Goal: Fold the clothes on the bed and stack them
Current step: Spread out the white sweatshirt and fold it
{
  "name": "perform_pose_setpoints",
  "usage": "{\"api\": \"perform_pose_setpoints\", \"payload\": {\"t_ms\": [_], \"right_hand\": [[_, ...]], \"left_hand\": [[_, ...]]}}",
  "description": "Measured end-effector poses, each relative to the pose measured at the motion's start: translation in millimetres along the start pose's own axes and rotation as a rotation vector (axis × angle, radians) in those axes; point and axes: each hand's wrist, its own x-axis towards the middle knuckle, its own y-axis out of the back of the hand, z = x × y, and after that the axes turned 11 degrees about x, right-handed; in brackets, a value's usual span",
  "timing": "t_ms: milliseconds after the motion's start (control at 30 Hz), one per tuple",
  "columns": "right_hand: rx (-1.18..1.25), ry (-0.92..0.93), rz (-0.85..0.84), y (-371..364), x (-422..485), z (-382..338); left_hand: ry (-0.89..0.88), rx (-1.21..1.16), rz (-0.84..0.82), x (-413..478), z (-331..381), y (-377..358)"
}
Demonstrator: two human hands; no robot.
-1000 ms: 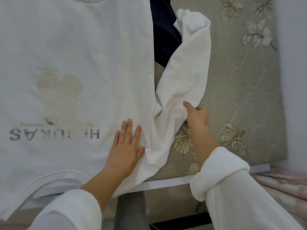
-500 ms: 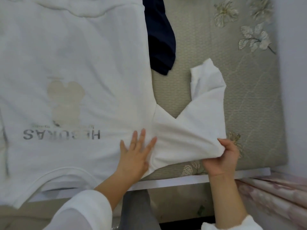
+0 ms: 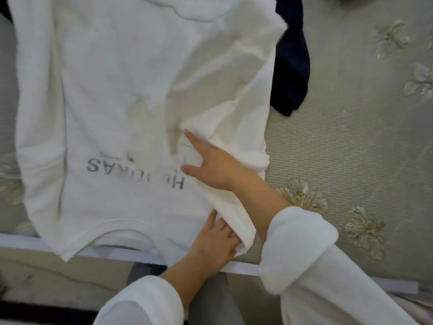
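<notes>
**Sleeve pinned across the sweatshirt with both hands**

Presses the right hand (image 3: pixel 210 165) palm-down on the folded sleeve (image 3: pixel 229 90), index finger (image 3: pixel 191 137) and thumb straight and splayed wide. Cannot make out the other fingers, which are covered by the cuff end of that sleeve. Grips nothing with the fingers that show.

Lays the left hand (image 3: pixel 215 238) flat near the shoulder, thumb out. Has its fingertips tucked beneath the sleeve's folded edge and hidden there.

Has the sleeve doubled inward over the right side of the white sweatshirt (image 3: pixel 105 78). Shows that sweatshirt spread flat, grey lettering mirrored, neckline at the near edge of the bed (image 3: pixel 351 148).

Shows a navy garment (image 3: pixel 293 66) just beyond the sweatshirt's right edge, on the flower-patterned cover.
</notes>
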Motion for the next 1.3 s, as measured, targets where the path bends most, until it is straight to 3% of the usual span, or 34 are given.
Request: {"api": "perform_pose_setpoints", "payload": {"t_ms": [67,167,267,333,433,533,733,833,900,1033,1100,1167,1300], "right_hand": [[-0.150,-0.058,-0.028,-11.8,3.2,23.3],[-0.267,-0.059,0.097,-18.9,-2.2,49.6],[-0.276,-0.042,0.155,-18.4,-3.1,63.3],[-0.201,-0.043,0.178,-17.9,0.1,66.7],[-0.192,-0.093,0.184,-20.9,8.1,68.2],[-0.206,-0.111,0.150,-19.0,16.3,69.6],[-0.220,-0.119,0.111,-14.9,20.3,70.4],[-0.226,-0.158,0.121,-17.5,20.6,68.1],[-0.184,-0.181,0.181,-19.9,19.9,65.2],[-0.108,-0.220,0.318,-30.6,16.0,61.0],[-0.129,-0.216,0.439,-41.7,11.4,57.4],[-0.230,-0.187,0.611,-58.5,7.8,57.5],[-0.329,-0.308,0.808,-88.4,9.2,62.0]], "left_hand": [[-0.028,-0.012,0.063,-6.1,0.7,-6.4],[-0.106,-0.122,0.072,-13.2,-8.5,-9.4],[-0.031,-0.426,0.218,-20.4,-34.2,-6.8],[0.274,-0.744,0.384,-27.2,-61.7,0.8],[0.845,-0.988,0.593,-30.5,-126.3,21.2],[1.095,-1.252,0.687,-20.8,-200.9,53.9],[1.011,-1.884,0.857,20.8,-295.2,126.7],[0.775,-2.138,0.688,32.6,-309.9,153.7],[0.586,-2.163,0.617,31.9,-313.7,170.1],[0.412,-2.040,0.857,9.2,-342.0,189.8],[0.302,-2.025,0.893,-8.6,-362.0,185.5],[0.345,-2.031,0.830,-22.9,-379.6,168.6],[0.648,-1.947,0.617,-31.4,-400.2,116.5]]}}
